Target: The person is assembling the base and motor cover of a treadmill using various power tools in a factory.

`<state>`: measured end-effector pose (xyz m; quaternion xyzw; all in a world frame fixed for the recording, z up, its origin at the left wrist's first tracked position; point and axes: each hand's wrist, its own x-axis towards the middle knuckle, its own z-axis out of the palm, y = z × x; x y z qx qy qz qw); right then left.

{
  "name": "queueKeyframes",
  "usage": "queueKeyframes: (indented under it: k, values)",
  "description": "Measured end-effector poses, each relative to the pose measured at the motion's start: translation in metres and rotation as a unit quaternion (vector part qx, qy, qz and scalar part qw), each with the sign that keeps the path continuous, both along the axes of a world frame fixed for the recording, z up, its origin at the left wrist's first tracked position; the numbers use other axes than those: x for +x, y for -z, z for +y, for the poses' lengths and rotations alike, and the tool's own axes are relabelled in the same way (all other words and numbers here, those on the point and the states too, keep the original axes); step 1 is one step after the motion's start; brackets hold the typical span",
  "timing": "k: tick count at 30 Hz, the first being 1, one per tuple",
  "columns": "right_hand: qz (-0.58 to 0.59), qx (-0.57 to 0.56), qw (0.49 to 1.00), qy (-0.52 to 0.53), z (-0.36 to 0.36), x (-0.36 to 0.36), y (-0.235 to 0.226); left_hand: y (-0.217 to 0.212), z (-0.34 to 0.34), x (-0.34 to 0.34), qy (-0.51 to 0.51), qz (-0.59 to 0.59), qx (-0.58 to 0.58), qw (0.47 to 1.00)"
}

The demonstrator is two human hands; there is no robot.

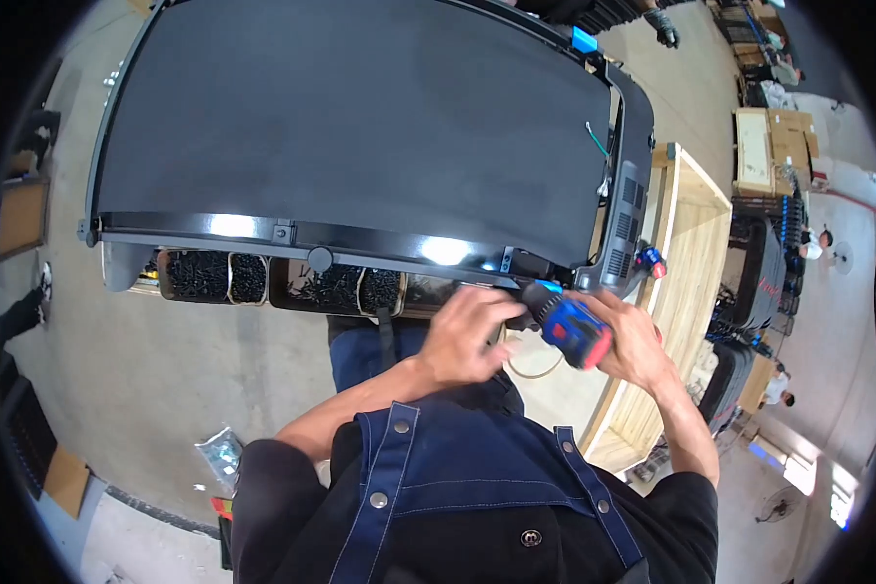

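Observation:
A treadmill deck with a wide black belt (360, 117) lies across the view before me, its dark side rail (380, 255) nearest my body. My right hand (633, 336) grips a blue and red cordless drill (576, 329) below the deck's near right corner. The drill's black nose points up and left toward the rail. Close by its tip is my left hand (467, 333), blurred, with fingers curled; what they hold is too smeared to make out. A green wire (596, 138) sticks out by the black motor cover (625, 224) on the right.
Under the near rail stand open bins (197, 276) of black screws. A wooden crate (686, 292) is at the right, with a second blue and red power tool (652, 261) near its edge. A gloved hand (664, 27) of another person shows beyond the deck. A plastic bag (222, 456) lies on the floor.

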<state>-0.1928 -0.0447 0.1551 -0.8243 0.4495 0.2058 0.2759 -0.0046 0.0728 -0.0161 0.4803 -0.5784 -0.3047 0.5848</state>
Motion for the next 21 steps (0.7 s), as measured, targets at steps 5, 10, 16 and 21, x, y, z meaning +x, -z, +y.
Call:
queueKeyframes:
  k: [5, 10, 16, 21]
  values:
    - [-0.139, 0.228, 0.928, 0.26, 0.085, -0.087, 0.063, 0.153, 0.053, -0.012, 0.13, -0.09, 0.381, 0.911]
    - [-0.005, 0.144, 0.945, 0.293, 0.165, -0.102, 0.124, 0.26, 0.012, -0.09, 0.123, -0.284, 0.505, 0.806]
    - [0.01, 0.144, 0.932, 0.333, 0.215, -0.116, 0.166, 0.389, 0.047, -0.127, 0.014, -0.266, 0.422, 0.866]
    - [-0.025, 0.148, 0.892, 0.426, 0.219, -0.121, 0.212, 0.273, 0.013, -0.088, 0.113, -0.299, 0.512, 0.797]
